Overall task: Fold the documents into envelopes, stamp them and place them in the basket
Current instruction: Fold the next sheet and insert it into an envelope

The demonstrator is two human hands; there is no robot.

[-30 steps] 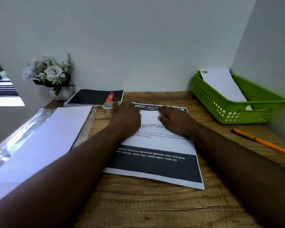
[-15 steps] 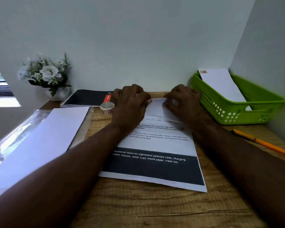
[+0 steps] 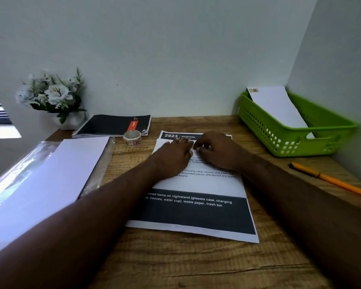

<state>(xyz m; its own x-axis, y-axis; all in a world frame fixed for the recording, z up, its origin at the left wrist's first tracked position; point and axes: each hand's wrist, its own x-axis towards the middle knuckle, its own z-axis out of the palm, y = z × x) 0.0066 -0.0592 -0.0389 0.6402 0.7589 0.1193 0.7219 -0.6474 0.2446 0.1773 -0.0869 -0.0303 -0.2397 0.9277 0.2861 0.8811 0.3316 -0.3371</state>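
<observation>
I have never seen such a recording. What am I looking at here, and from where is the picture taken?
No machine: a person wears a camera on the head, looking down at a wooden desk. The left hand and right hand press flat on a printed document; nothing is lifted. Around it lie a roll of stamps, a black notebook, blank envelopes, an orange pencil, and a green basket holding one stamped envelope.

Middle lines of the document (image 3: 198,184) covered by both hands; pencil (image 3: 329,180) cut off at right edge; stamp on basket's envelope (image 3: 277,107) too small to read.
</observation>
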